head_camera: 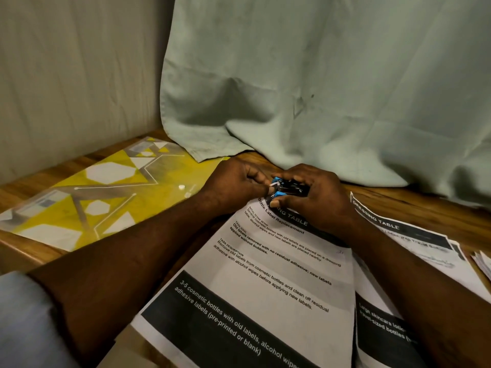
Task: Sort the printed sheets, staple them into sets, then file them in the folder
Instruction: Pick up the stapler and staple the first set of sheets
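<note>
A set of printed sheets (265,282) headed "Dressing Table" lies on the wooden table in front of me. At its far top corner, my right hand (318,200) grips a small blue and black stapler (288,187) whose jaws sit over the paper corner. My left hand (236,181) pinches that same corner next to the stapler's mouth. More printed sheets (414,235) lie to the right, partly under my right arm. A yellow patterned clear folder (87,197) lies flat at the left.
A pale green cloth (318,88) hangs at the back and drapes onto the wooden table (425,208). Another small pile of papers (483,261) shows at the right edge. A beige wall covering stands behind the folder.
</note>
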